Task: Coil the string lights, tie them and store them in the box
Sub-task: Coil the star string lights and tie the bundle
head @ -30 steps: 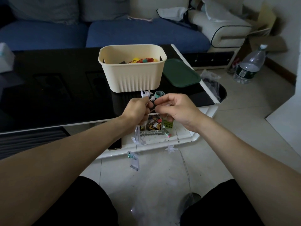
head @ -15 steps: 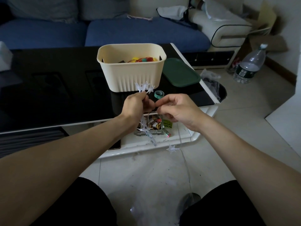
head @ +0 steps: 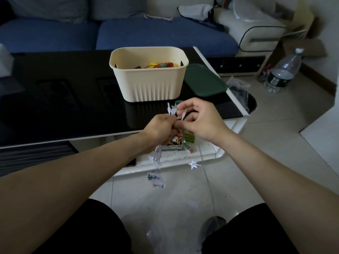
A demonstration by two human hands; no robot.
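Lifted a little since half a second ago: right hand point(head: 200, 120), forearm stretched forward, fingers curled and pinching a pale strip beside the gathered stars. Left hand point(head: 159, 128) just beside it, clenched round the star string lights point(head: 171, 111), stars sticking up above the fist, loose wire and more stars dangling below toward the floor. Beyond both hands on the black table point(head: 55, 99), cream box point(head: 148, 83), green lid point(head: 205, 81) at its right

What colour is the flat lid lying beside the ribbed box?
Dark green. The lid rests on the black table, right of the cream box; the head view shows it.
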